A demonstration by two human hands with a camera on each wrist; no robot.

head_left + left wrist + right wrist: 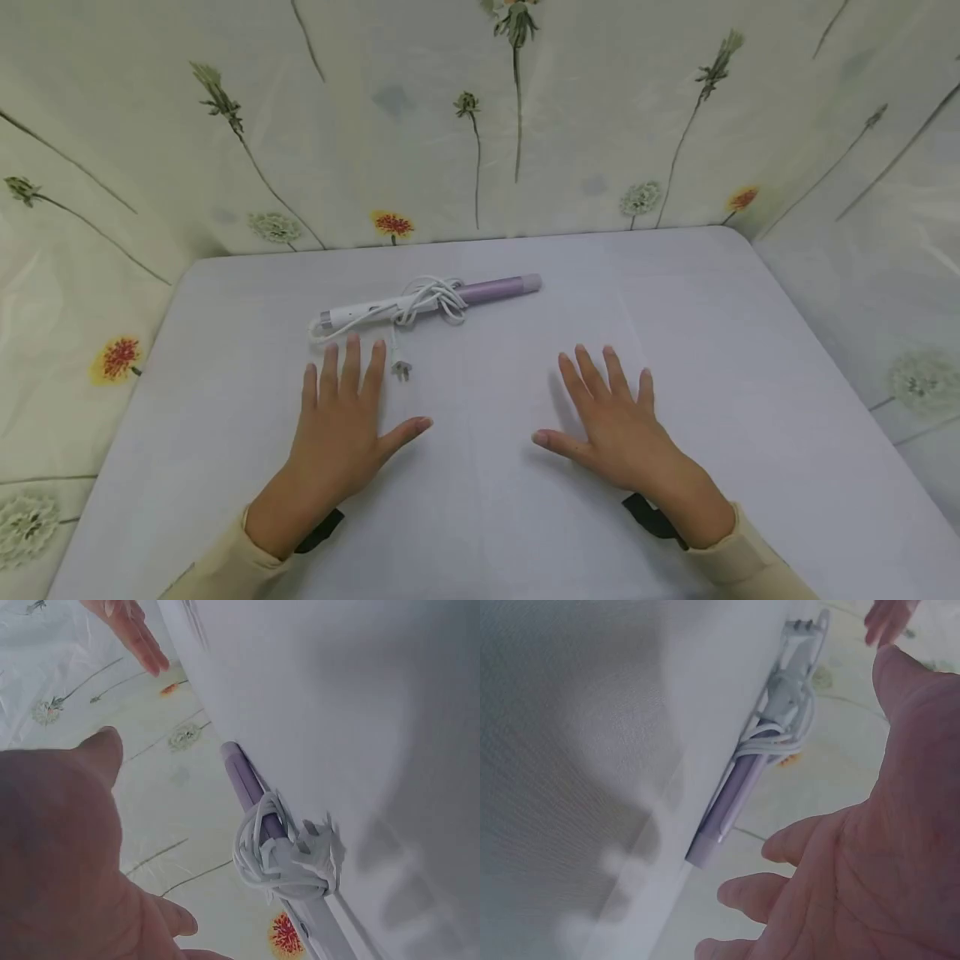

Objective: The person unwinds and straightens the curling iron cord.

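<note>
A curling iron [495, 290] with a purple barrel and white handle lies on the white table, its white cord [431, 298] wound about the middle. The two-pin plug [402, 368] hangs off toward the near side. My left hand [341, 433] hovers palm down with fingers spread, its fingertips just short of the handle in the head view. To the right, my right hand [617, 433] is likewise spread above the table, apart from the iron and holding nothing. Both wrist views show the bare palms and the iron [244, 776] beyond them.
The white table [750, 333] has rounded far corners. Behind it and along both sides hangs a pale curtain [420, 167] printed with dandelions and orange flowers. Dark straps [321, 532] circle the wrists below beige sleeves [232, 560].
</note>
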